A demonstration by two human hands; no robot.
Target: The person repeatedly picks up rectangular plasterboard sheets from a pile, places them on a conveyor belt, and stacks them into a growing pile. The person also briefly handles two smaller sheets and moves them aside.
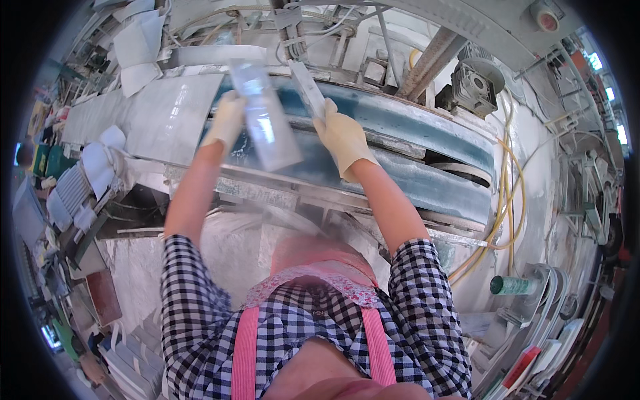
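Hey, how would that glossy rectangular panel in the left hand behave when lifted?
The glossy rectangular panel is probably stiff: its long edges look straight with the left hand gripping just one side. Its shiny face suggests it could be slippery. It seems light enough for one hand, since the other isn't supporting it.

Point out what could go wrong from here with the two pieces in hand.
The shiny panel is blurred and held by the left hand at one long edge, so it might slip or tip.

The right hand grips the narrow pale strip near one end; its far end might knock something.

Both gloves are close to the blue-green belts; if those run, which I cannot tell, a glove could catch.
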